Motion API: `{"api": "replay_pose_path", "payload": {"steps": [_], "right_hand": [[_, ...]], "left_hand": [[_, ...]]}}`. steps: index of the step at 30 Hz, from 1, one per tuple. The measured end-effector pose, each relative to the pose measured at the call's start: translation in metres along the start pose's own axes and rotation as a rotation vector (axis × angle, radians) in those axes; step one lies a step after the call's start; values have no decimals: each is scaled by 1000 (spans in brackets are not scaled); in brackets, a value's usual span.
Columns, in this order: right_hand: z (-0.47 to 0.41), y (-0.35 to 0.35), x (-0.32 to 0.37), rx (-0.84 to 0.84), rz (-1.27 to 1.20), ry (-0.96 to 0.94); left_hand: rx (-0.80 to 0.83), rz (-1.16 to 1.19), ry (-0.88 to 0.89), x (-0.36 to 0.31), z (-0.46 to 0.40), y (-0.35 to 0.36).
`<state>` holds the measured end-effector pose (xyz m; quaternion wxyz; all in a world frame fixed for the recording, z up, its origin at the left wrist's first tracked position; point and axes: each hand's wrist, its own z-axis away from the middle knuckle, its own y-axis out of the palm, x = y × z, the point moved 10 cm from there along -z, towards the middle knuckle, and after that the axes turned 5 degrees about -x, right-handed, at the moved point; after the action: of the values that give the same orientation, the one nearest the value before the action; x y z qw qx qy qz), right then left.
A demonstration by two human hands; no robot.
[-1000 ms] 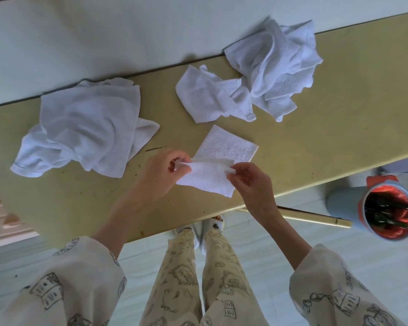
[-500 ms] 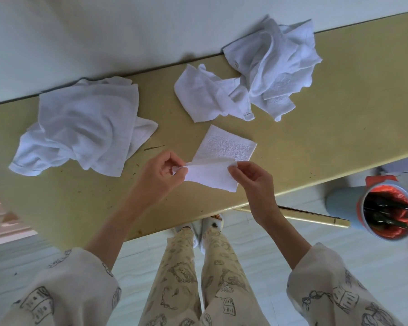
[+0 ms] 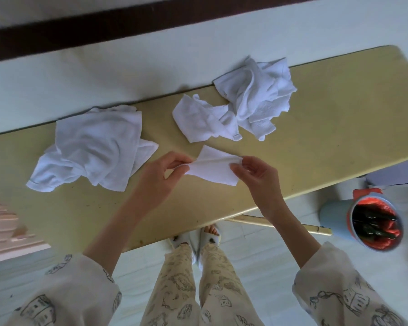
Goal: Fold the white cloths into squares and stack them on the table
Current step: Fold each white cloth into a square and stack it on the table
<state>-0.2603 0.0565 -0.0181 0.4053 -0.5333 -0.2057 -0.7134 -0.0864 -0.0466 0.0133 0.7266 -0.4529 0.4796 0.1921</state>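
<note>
Now, head cam looking down on a yellow table (image 3: 327, 142). Both hands work one small white cloth (image 3: 212, 171), part folded, held over the near-centre of the tabletop. Can't tell whether its lower edge touches the surface.

L hand (image 3: 161, 177): thumb + fingertips pinch the cloth's left end, other fingers curled. R hand (image 3: 257, 175): thumb + index pinch the right end near the top corner, remaining fingers loosely bent. Cloth stretched btwn the two pinches w/ a fold ridge running left to right; one flap points away toward the far side, a second hangs toward the near edge.

Other task cloths, all unfolded:
- crumpled pile (image 3: 90, 147) at left, well apart from L hand, one corner pointing toward the held cloth.
- rumpled cloth (image 3: 198, 118) just beyond the held one, centre of table.
- bigger heap (image 3: 257, 95) at far right edge, touching/overlapping the rumpled cloth.

Surroundings: pale wall behind w/ dark band (image 3: 127, 22). Blue bin (image 3: 372, 222) w/ red liner on the floor, right of table, dark stuff inside, contents unclear. Person in patterned cream sleeves + trousers, feet in pale sandals (image 3: 198, 238) under the table edge. Frame edges blurred.
</note>
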Motion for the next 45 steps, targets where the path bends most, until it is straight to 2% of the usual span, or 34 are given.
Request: {"api": "replay_pose_path", "payload": {"steps": [3, 7, 11, 13, 18, 23, 30, 39, 45], "right_hand": [[-5, -4, 48, 13, 86, -141], [-3, -2, 92, 44, 109, -227], [3, 4, 119, 101, 45, -244], [6, 7, 124, 120, 31, -232], [16, 17, 130, 161, 84, -253], [22, 27, 135, 224, 93, -272], [17, 40, 140, 207, 115, -318], [-5, 56, 123, 237, 85, -205], [-14, 63, 162, 197, 130, -349]], "left_hand": [[-45, -44, 79, -37, -9, -24], [-127, -33, 171, -74, -16, -50], [-175, 40, 133, -86, -21, -69], [-176, 88, 86, -85, -21, -73], [-58, 111, -35, -75, -17, -69], [-45, 206, -82, -72, -12, -73], [-162, 215, -80, -56, -12, -83], [-225, 162, -141, -35, -15, -93], [-323, 84, -71, -57, -28, -121]]}}
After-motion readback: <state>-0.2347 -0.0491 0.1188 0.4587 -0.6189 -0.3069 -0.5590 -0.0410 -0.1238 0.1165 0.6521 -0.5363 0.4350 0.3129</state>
